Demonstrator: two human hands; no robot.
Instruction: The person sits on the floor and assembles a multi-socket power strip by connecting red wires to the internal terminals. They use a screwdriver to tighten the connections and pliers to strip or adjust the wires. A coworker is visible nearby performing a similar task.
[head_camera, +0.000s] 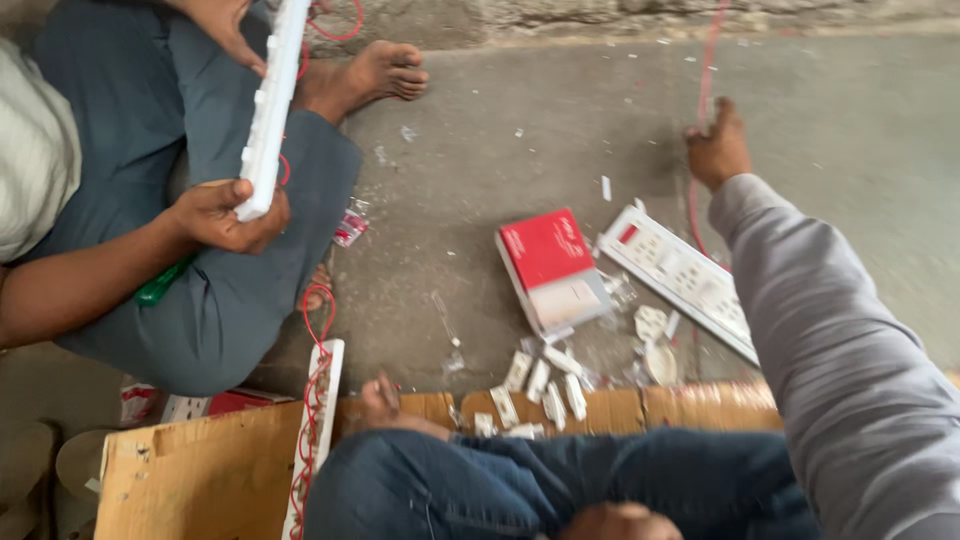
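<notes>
Right hand (716, 148) gripped red wire (704, 90); left hand (385, 405) rested on cardboard (190, 470), grip unclear. Switch plate (685, 275) lay unwired; loose switches (545, 385) unfitted.

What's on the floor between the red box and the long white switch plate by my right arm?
In the head view, only a crumpled clear plastic wrapper lies between the red box and the white switch plate.
</notes>
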